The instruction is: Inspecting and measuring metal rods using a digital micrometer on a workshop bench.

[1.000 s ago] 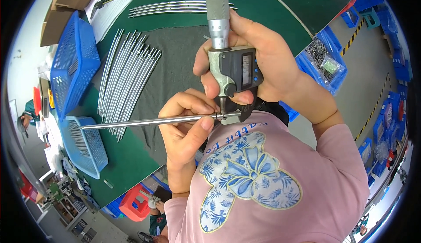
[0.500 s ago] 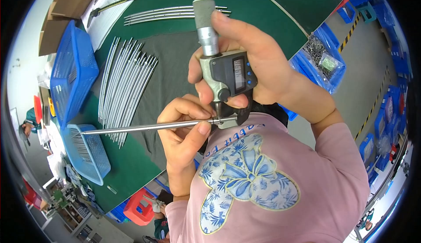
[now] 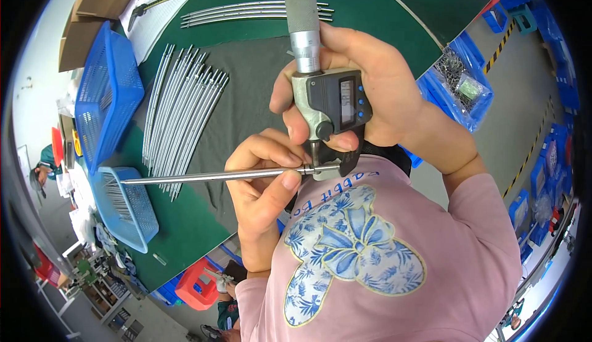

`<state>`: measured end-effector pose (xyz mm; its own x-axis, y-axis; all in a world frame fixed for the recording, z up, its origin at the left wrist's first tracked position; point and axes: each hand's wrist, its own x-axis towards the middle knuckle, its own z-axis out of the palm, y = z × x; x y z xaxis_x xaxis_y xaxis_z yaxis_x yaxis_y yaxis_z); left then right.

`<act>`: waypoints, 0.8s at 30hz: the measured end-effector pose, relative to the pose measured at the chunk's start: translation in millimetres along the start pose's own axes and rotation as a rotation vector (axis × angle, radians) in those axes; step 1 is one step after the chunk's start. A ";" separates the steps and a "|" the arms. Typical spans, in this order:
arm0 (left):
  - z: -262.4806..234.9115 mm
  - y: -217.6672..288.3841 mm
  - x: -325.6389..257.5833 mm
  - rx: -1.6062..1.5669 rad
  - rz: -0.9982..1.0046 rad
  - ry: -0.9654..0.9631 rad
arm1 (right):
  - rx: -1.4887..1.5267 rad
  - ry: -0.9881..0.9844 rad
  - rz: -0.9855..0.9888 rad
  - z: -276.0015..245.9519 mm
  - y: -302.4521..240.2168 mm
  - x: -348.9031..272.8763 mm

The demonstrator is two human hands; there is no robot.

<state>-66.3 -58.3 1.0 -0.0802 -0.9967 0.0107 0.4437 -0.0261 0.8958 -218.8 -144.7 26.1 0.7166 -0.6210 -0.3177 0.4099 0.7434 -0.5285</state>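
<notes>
**A rod held in a measuring gauge**

At the centre of the frame we see the left hand [image 3: 265,178] pinching a thin metal rod [image 3: 209,176] between thumb and curled fingers. The rod lies level and runs out to the left, its far end over a small blue basket [image 3: 139,215] at the lower left. Its near end sits in the jaw of a digital gauge [image 3: 327,104], just below the gauge's grey body. The right hand [image 3: 370,89], upper centre, is wrapped around that body, thumb on the left side and fingers closed behind; the gauge's silver barrel stands upright toward the top edge. Left of the hands we note a fan of similar rods [image 3: 182,117] lying side by side on a dark grey cloth [image 3: 253,89] spread over the green table [image 3: 382,9]. A larger blue basket [image 3: 105,95] stands at the upper left, and a few more rods [image 3: 246,12] lie near the top edge.
</notes>
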 end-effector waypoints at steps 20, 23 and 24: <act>4.6 0.1 -1.7 0.027 -0.010 0.014 | -0.037 -0.035 -0.002 -2.1 0.9 -0.3; 6.1 2.7 -3.1 -0.086 -0.102 0.091 | -0.103 -0.060 -0.051 -1.4 -1.3 -1.8; 5.1 1.1 -4.1 -0.021 -0.117 0.122 | -0.101 -0.062 -0.048 -1.9 -2.4 -2.4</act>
<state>-70.0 -53.8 4.2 -0.0239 -0.9886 -0.1484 0.4564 -0.1429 0.8782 -222.6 -145.4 26.7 0.7322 -0.6366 -0.2422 0.3880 0.6821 -0.6198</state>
